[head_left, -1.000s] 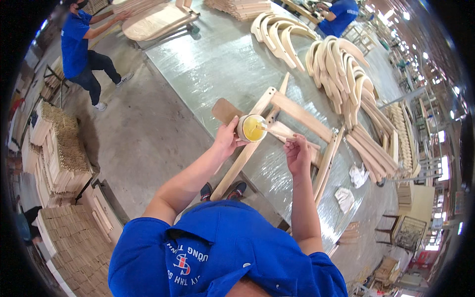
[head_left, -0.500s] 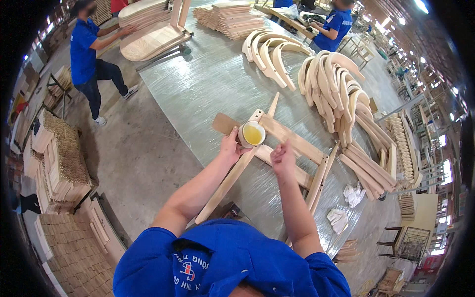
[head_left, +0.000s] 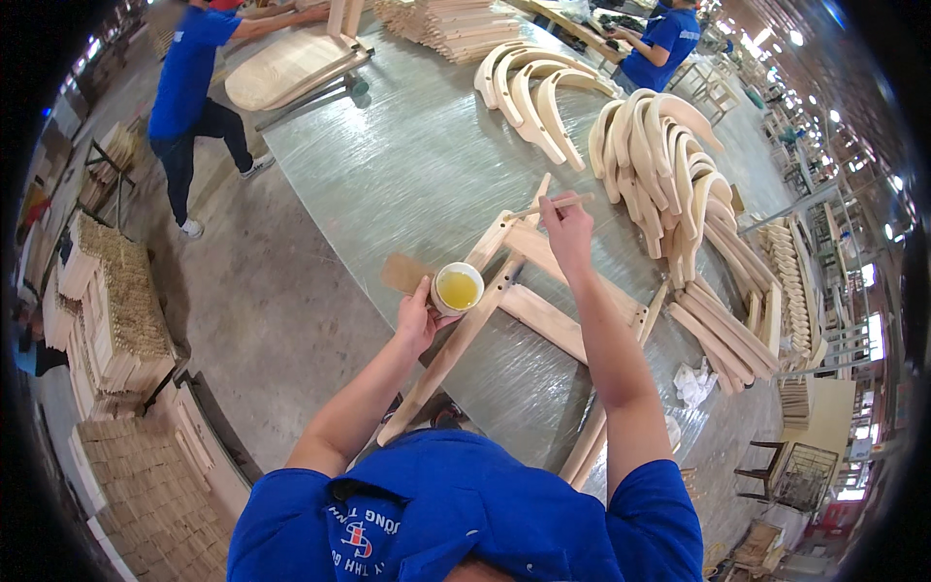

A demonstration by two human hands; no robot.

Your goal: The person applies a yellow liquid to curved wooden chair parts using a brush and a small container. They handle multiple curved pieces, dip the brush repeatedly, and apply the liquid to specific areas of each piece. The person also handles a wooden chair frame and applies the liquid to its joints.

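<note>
We saw the left hand [head_left: 417, 320] curled around the side of a small white cup [head_left: 457, 288] of yellow liquid, its grip pressed against the cup wall and holding it just above the surface [head_left: 388, 165]. The right hand [head_left: 569, 225] was stretched farther out, its grip pinching a thin wooden stick [head_left: 551, 206] that lay nearly level, pointing to the left. Whether the stick's tip touched the wood we could not tell.

Beneath both hands lay an unfinished wooden chair frame [head_left: 543, 310], flat on the surface, with one long leg running down toward the near edge and a crosspiece between the rails. The cup hung over the left rail of this frame, and the stick stood over its far end. A flat brown piece of board [head_left: 404, 273] lay just left of the cup.

Beyond the frame, stacks of curved wooden parts [head_left: 669, 165] were ranged along the right and far side of the surface. A crumpled white rag [head_left: 694, 384] lay near the right edge. At the far left, a person in a blue shirt [head_left: 189, 78] leaned over a wooden seat [head_left: 281, 68]; another person in blue [head_left: 669, 39] worked at the far end.
</note>
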